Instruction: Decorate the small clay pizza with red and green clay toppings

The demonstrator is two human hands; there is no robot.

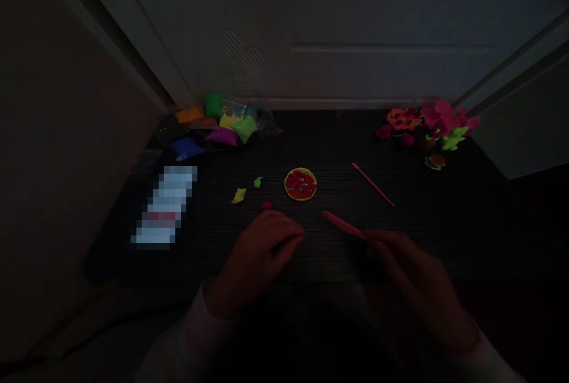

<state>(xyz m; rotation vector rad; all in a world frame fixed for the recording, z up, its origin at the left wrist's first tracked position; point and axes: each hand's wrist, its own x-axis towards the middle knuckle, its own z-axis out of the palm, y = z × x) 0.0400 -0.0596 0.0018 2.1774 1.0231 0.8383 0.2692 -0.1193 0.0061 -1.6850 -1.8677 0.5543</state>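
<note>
My right hand grips a pink modelling knife by its handle, the blade pointing left and slightly up. My left hand rests low over the table with its fingers curled and the thumb close to the fingertips; whatever is between them, if anything, is hidden. Just beyond the left knuckles lies a small red piece of clay. A round clay pizza with a yellow rim, red topping and green bits sits ahead, between the hands. To its left are a light green clay bit and a yellow clay piece.
Another thin pink modelling tool lies on the dark table. Packets of coloured clay are heaped at the back left, beyond a blurred bright screen. Clay figures crowd the back right, with a small clay burger before them.
</note>
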